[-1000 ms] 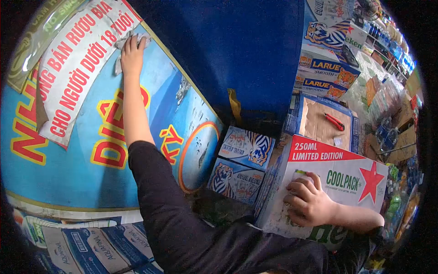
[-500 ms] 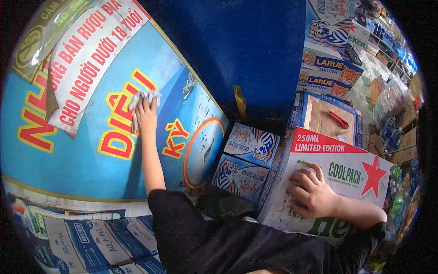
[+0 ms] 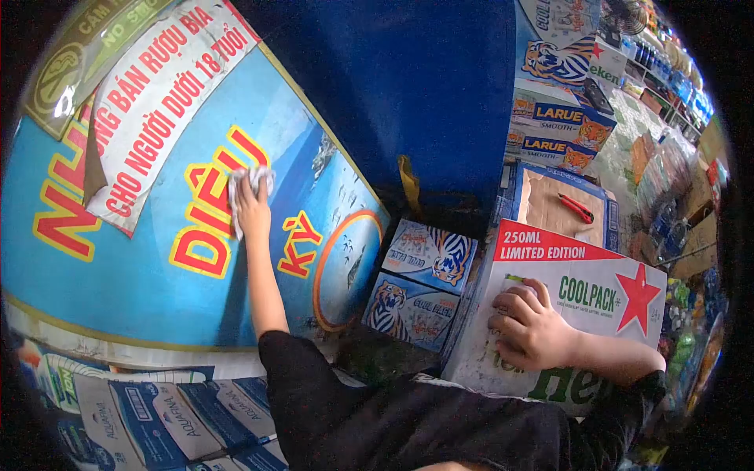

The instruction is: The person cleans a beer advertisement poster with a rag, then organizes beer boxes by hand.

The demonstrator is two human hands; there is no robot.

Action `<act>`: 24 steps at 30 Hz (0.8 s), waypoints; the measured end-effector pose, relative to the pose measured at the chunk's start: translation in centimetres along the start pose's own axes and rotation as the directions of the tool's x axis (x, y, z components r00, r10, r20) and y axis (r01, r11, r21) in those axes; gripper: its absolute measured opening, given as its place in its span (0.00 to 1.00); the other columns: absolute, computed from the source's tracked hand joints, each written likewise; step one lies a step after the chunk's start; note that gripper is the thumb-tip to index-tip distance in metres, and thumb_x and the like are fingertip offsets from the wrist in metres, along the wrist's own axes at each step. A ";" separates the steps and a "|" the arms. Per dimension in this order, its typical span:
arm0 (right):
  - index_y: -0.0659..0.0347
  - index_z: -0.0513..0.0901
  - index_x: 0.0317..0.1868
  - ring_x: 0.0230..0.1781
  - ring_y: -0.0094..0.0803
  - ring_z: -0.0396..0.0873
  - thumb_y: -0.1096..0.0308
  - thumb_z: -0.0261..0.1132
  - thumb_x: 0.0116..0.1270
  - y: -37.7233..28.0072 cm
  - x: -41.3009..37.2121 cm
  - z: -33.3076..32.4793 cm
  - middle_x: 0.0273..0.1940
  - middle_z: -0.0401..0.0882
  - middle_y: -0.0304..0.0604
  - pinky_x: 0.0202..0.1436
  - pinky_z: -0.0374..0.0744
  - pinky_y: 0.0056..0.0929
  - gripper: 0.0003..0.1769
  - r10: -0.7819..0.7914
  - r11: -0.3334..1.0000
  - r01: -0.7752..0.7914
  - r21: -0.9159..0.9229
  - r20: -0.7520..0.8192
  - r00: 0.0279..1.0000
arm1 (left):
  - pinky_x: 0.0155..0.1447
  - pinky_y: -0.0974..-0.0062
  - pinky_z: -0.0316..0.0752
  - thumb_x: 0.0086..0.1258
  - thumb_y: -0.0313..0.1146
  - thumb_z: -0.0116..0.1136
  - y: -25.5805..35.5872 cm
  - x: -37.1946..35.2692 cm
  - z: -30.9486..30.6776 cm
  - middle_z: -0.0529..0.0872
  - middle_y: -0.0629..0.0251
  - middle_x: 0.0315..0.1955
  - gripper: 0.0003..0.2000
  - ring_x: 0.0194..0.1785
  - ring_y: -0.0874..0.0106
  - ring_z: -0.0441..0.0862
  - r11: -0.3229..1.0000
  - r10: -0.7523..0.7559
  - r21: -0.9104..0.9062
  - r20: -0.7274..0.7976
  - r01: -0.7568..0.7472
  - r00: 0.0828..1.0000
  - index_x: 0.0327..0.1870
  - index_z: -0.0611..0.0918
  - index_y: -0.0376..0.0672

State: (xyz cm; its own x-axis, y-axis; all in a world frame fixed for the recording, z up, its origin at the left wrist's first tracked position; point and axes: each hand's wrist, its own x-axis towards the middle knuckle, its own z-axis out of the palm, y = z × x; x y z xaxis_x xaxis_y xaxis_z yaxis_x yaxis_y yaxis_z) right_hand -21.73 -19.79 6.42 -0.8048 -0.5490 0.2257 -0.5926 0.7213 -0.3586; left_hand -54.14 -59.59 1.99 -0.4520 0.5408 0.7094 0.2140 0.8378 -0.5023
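My left hand [image 3: 253, 210] presses a crumpled grey-white cloth [image 3: 239, 185] against a blue poster [image 3: 149, 267] with red and yellow letters, on the wall at left. The cloth sits on the yellow-edged lettering near the poster's middle. My right hand [image 3: 530, 330] rests with curled fingers on the side of a white carton [image 3: 597, 298] marked "250ML LIMITED EDITION COOLPACK" with a red star, at lower right.
A white sign with red text [image 3: 149, 102] peels off the poster's upper part. Blue tiger-print cartons [image 3: 420, 279] stand below the dark blue wall [image 3: 408, 86]. Larue cartons [image 3: 561, 129] and a red cutter [image 3: 576, 208] on cardboard lie behind. Aquafina packs [image 3: 157, 416] sit at lower left.
My left hand with the cloth has moved down the poster from the white sign's edge to the yellow-red letters. My right hand has stayed on the white carton.
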 end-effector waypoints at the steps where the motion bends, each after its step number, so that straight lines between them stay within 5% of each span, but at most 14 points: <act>1: 0.59 0.71 0.38 0.46 0.39 0.63 0.61 0.60 0.45 0.0 0.0 0.0 0.42 0.65 0.45 0.52 0.55 0.51 0.18 -0.006 1.000 0.006 0.001 -0.008 1.000 | 0.54 0.62 0.62 0.55 0.25 0.44 -0.1 2.2 0.8 0.64 0.54 0.50 0.18 0.53 0.55 0.63 1.000 0.020 0.006 -0.024 -0.020 1.000 0.49 0.67 0.51; 7: 0.58 0.72 0.36 0.45 0.38 0.64 0.61 0.60 0.44 0.2 0.2 0.0 0.42 0.66 0.45 0.51 0.56 0.51 0.18 0.012 1.000 -0.012 0.023 0.001 1.000 | 0.56 0.63 0.59 0.55 0.26 0.41 -0.8 12.8 4.7 0.62 0.54 0.51 0.19 0.57 0.56 0.59 0.997 0.074 0.034 -0.018 -0.073 0.997 0.50 0.67 0.51; 14: 0.58 0.72 0.36 0.46 0.38 0.64 0.60 0.62 0.41 0.1 0.4 0.0 0.42 0.65 0.44 0.51 0.55 0.52 0.20 0.021 1.000 -0.022 0.021 0.025 0.999 | 0.55 0.63 0.61 0.53 0.24 0.42 0.0 17.0 6.4 0.63 0.55 0.51 0.19 0.58 0.57 0.57 0.993 0.076 -0.095 0.067 -0.069 0.995 0.49 0.67 0.49; 17: 0.58 0.72 0.37 0.46 0.38 0.64 0.60 0.62 0.41 0.1 0.4 -0.1 0.42 0.65 0.44 0.51 0.55 0.52 0.20 0.025 0.999 -0.027 0.028 0.041 0.999 | 0.45 0.66 0.71 0.55 0.26 0.42 0.7 17.6 7.6 0.63 0.61 0.50 0.17 0.57 0.60 0.60 0.995 0.082 -0.064 0.058 -0.079 0.995 0.47 0.67 0.51; 18: 0.58 0.72 0.37 0.46 0.38 0.64 0.60 0.62 0.42 0.1 0.3 -0.1 0.42 0.65 0.44 0.51 0.55 0.52 0.20 0.026 0.999 -0.027 0.021 0.046 0.999 | 0.46 0.63 0.70 0.56 0.26 0.41 1.2 17.8 7.5 0.62 0.60 0.51 0.17 0.58 0.59 0.58 0.991 0.059 -0.129 0.224 -0.030 0.973 0.48 0.66 0.51; 24: 0.57 0.72 0.36 0.47 0.37 0.63 0.59 0.60 0.45 0.2 0.2 -0.3 0.43 0.65 0.44 0.52 0.54 0.51 0.18 0.021 1.000 -0.021 0.014 0.025 0.999 | 0.55 0.58 0.61 0.55 0.25 0.40 5.1 11.3 11.5 0.56 0.59 0.57 0.19 0.62 0.56 0.48 0.973 0.189 -0.197 0.384 -0.119 0.904 0.50 0.68 0.49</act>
State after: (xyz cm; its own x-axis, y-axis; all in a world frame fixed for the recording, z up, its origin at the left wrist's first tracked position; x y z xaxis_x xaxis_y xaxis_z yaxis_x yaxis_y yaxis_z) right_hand -22.03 -19.66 6.65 -0.8157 -0.5446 0.1952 -0.5751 0.7268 -0.3755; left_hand -68.09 -50.05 1.72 -0.7007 0.6179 0.3565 0.4329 0.7655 -0.4760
